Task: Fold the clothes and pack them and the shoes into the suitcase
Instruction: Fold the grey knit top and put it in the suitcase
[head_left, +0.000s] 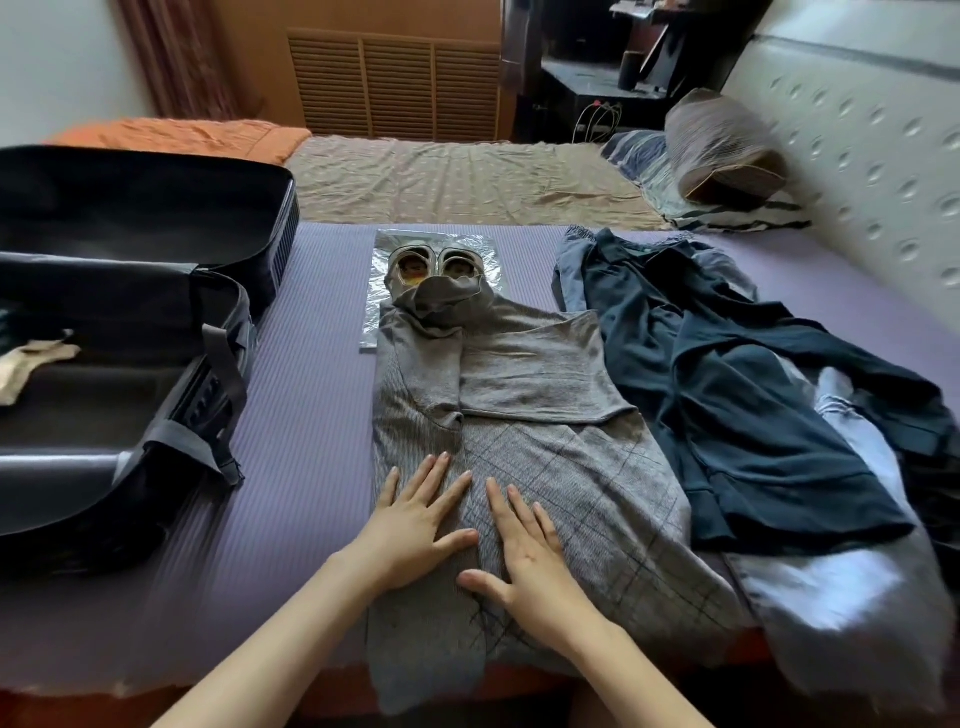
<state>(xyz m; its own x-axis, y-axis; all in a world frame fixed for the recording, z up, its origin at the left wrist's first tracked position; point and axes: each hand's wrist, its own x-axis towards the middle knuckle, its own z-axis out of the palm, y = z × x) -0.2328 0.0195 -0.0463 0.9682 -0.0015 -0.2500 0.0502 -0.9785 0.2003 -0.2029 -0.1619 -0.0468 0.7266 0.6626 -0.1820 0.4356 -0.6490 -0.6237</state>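
- The grey knitted sweater with a thin check pattern lies on the purple ribbed mat on the bed. Both sleeves are laid across its chest, and its hem hangs over the near edge.
- The left hand and right hand press flat on the sweater's lower half, side by side with fingers straight and spread. Each grip is wide and holds nothing.
- The sweater's collar is draped over the pair of grey slip-on shoes, which sit on a clear plastic bag at the sweater's far end. A fold made from the hem upward would likely drag the shoes or trap them inside the bundle.
- The sleeves only rest on the chest. A quick lift could let them slide out and undo the fold.
- The sweater's right edge touches the crumpled dark blue garment, with a pale blue garment further right. Pulling that side could catch the neighbouring cloth.
- The overhanging hem may tug the sweater off the bed if the hands let go.
- The open black fabric suitcase lies left of the sweater, apart from it, so a loose bundle may fall open on the way across.
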